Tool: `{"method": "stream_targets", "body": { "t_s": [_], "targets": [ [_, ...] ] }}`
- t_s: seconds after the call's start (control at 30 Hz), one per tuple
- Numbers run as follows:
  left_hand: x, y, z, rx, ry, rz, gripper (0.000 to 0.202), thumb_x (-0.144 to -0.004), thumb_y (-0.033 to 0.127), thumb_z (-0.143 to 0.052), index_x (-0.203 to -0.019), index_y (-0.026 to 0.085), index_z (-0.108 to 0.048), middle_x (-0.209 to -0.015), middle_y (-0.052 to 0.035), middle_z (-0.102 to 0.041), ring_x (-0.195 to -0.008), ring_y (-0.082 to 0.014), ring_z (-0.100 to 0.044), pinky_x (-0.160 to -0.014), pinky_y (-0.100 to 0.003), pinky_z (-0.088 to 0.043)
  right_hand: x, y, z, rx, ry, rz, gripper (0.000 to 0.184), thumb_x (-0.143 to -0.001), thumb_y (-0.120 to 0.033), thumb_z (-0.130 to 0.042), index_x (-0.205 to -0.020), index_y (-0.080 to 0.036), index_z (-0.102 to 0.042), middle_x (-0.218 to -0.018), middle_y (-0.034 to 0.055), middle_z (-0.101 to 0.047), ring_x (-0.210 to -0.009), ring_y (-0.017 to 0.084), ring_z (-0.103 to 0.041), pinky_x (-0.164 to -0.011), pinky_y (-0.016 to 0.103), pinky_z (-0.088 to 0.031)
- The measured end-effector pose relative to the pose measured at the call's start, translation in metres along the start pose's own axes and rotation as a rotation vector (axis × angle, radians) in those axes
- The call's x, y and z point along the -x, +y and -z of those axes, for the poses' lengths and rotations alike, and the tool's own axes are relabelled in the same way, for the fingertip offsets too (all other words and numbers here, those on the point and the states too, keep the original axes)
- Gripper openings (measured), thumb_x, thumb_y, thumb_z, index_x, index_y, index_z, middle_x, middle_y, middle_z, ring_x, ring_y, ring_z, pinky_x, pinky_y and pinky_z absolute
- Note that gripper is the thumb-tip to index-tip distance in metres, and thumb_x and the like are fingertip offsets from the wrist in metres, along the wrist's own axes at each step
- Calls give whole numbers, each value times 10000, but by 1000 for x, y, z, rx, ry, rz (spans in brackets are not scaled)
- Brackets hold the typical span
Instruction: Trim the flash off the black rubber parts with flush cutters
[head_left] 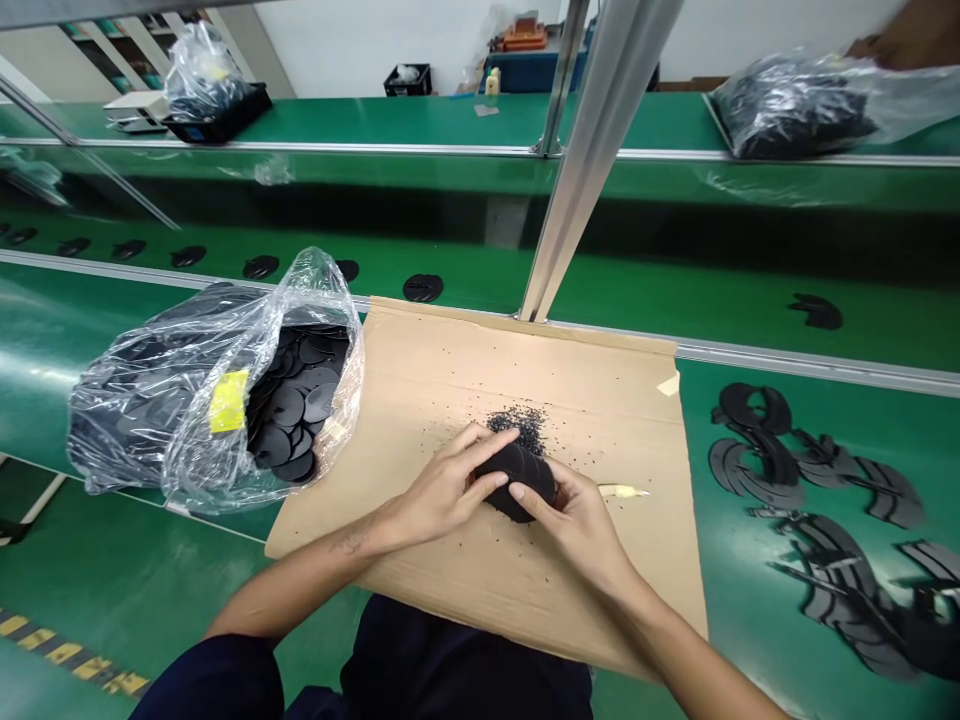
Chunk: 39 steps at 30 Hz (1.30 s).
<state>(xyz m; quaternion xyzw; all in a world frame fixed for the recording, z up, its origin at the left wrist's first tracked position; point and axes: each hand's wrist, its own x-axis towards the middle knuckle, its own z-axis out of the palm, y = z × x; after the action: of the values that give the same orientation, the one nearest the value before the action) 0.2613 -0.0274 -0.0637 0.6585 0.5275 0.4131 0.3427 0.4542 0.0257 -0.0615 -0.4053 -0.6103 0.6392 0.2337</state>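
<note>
Both my hands meet over a sheet of brown cardboard (450, 380) on the green bench. My left hand (450, 485) and my right hand (566, 515) are closed round a stack of round black discs (517, 475), fingers curled on its edges. A small pile of black crumbs (525, 425) lies on the cardboard just beyond the stack. A thin pale tool (622, 491) sticks out to the right of my right hand; I cannot tell if that hand holds it. A clear plastic bag (217, 400) full of black discs lies open to the left.
Cut black curved pieces (817, 520) lie spread on the green surface at the right. A metal post (577, 180) rises behind the cardboard. Single black discs (422, 288) sit in a row on the conveyor belt beyond. Another bag of black parts (795, 105) rests on the far shelf.
</note>
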Motion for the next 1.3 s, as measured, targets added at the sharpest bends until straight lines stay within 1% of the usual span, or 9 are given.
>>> {"method": "stream_targets", "body": {
  "t_s": [0.17,0.23,0.33,0.53,0.6,0.73,0.83,1.07,1.3],
  "targets": [
    [1,1,-3,0,48,47,455,-990,315,-586,-1439,270,-527,-1181,-95,-657,-984,-212,-639,-843,-329,-568,2,-7,-3,40,59,58,347,-877,-545,-695,-932,-204,-662,-800,21,-594,-720,175,-531,-634,275,-474],
    [0,1,-4,17,86,57,361,-978,319,-611,-1328,230,-606,-1139,-97,-688,-970,-215,-656,-813,-316,-566,3,-9,-4,54,69,88,320,-892,-522,-684,-934,-206,-648,-803,19,-587,-725,172,-537,-636,267,-473],
    [-1,1,-2,9,80,-10,234,-986,306,-603,-1182,199,-673,-1064,-92,-703,-973,-216,-666,-839,-322,-570,4,-9,-3,127,53,128,306,-941,-512,-622,-948,-207,-637,-808,25,-606,-730,175,-560,-625,262,-472],
    [3,3,2,-149,-28,-182,277,-1025,204,-507,-1274,180,-625,-1128,-106,-660,-1029,-203,-662,-893,-355,-592,4,-10,7,497,17,339,262,-1024,-409,-517,-932,-205,-654,-776,30,-686,-626,165,-604,-595,277,-469],
    [5,4,3,-197,-47,-216,309,-1025,177,-498,-1317,176,-599,-1152,-111,-657,-1038,-199,-664,-897,-364,-599,4,-10,9,540,20,419,214,-1026,-356,-524,-982,-202,-667,-826,43,-719,-648,171,-642,-606,281,-496],
    [6,8,3,-125,63,-247,400,-990,205,-601,-1387,187,-553,-1102,-96,-701,-954,-177,-686,-853,-343,-620,9,-8,8,483,74,549,122,-1013,-270,-566,-1037,-205,-667,-870,48,-741,-705,177,-695,-643,277,-549],
    [5,12,3,-15,121,-244,389,-951,240,-675,-1329,181,-606,-1050,-93,-731,-892,-169,-697,-797,-319,-626,14,-5,6,462,104,593,110,-1006,-250,-585,-1041,-203,-678,-858,51,-741,-709,180,-706,-639,273,-566],
    [6,18,4,42,109,-255,310,-953,281,-675,-1239,161,-672,-1025,-115,-753,-917,-184,-711,-786,-322,-618,19,-5,3,415,81,577,146,-1006,-238,-582,-1088,-198,-696,-912,65,-756,-766,184,-734,-681,262,-604],
    [4,25,6,62,87,-274,266,-950,281,-678,-1176,142,-696,-992,-109,-754,-903,-182,-709,-789,-317,-612,20,-9,2,384,74,639,122,-1004,-181,-574,-1071,-204,-674,-940,58,-754,-791,166,-738,-700,238,-606]
  ]
}}
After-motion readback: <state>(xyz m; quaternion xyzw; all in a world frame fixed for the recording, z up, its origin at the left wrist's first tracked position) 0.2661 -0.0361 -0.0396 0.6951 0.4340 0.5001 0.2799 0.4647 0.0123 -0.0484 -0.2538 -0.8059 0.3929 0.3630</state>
